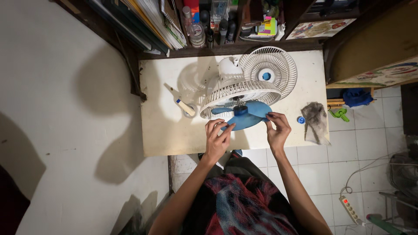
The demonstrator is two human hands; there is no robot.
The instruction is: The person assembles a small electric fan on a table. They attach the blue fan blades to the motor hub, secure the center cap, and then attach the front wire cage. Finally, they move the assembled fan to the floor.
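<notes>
Blue fan blade (244, 115) on the shaft of a white fan (233, 89) lying near the middle of the white table (161, 135), tilted toward the near edge. Left hand (216, 138) pinching the blade's near left lobe, fingers closed on its edge; right hand (277, 129) pinching the right lobe the same way, both grips clamped on the blade. Rear grille behind the blade, detached front grille (270, 72) just beside it toward the far edge. Small brush (185, 106) left of the fan, blue cap (301, 119) and grey rag (315, 122) near the right edge. Cluttered shelf (209, 21) beyond the far edge; power strip (349, 209) on the tiled floor.
</notes>
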